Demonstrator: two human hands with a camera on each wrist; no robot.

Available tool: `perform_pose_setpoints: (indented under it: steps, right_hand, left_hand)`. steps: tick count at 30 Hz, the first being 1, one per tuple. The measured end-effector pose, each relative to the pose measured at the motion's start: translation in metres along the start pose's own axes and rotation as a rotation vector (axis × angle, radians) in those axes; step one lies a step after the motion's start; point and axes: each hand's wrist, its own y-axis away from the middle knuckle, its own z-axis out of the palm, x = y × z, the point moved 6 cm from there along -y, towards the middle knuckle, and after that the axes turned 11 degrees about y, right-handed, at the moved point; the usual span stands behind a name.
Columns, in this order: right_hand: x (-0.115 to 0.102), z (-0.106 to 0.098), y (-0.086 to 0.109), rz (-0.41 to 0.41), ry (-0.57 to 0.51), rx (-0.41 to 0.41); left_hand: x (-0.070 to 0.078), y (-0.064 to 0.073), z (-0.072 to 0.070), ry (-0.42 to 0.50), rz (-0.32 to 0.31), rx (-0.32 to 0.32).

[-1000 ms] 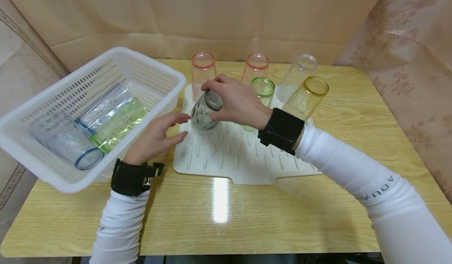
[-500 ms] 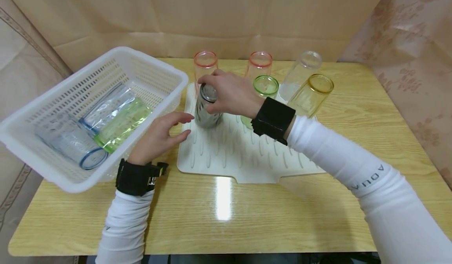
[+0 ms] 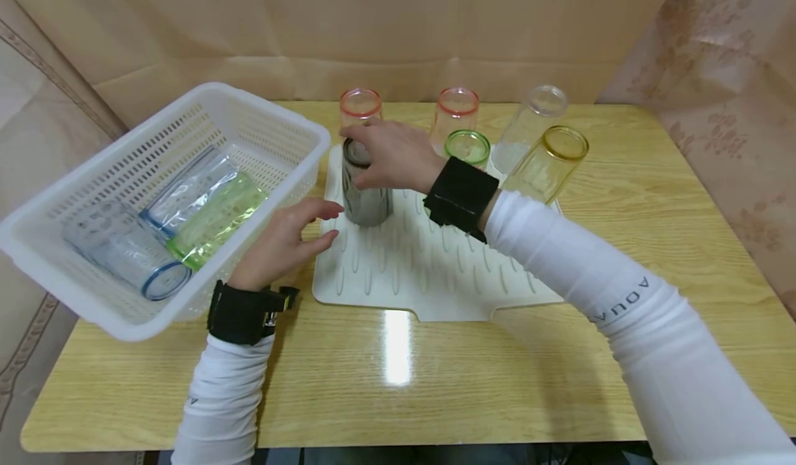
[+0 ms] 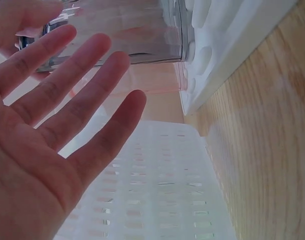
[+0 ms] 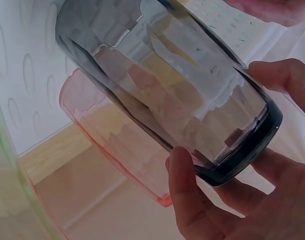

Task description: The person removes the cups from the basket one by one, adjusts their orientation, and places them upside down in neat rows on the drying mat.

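Observation:
A smoky grey drinking glass stands upside down at the left of the white draining mat. My right hand holds it from above; in the right wrist view the fingertips spread around its thick dark base. Left of the glass is my left hand, thumb and fingers apart with nothing between them, fingertips close to its side. Behind the grey glass a red-tinted glass is partly hidden by my right hand.
Another red-tinted glass, a green glass, a clear glass and a yellow glass stand at the back and right of the mat. A white basket at left holds blue-rimmed glasses and a green one.
The grey glass, tilted a second ago, now stands straight on the mat. My right hand has shifted slightly left with it, still gripping its base. My left hand keeps nearly the same pose.

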Motion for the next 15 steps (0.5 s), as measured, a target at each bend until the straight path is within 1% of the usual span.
perform_pose_setpoints:
  steps: [3,9,15]
  right_hand:
    - [-0.0004,0.0006,-0.0012,0.001,-0.009,0.008]
    - [-0.0002,0.0010,-0.0008,-0.004,-0.046,0.059]
    - [0.0048,-0.0014,0.0041,0.036,-0.114,0.083]
  left_hand:
    - [-0.0009,0.0007,0.0000,-0.001,-0.015,-0.009]
    - [-0.0050,0.0039,-0.0002,-0.013,-0.035,-0.019]
    - [-0.0087,0.0076,-0.0007,-0.010,-0.035,-0.019]
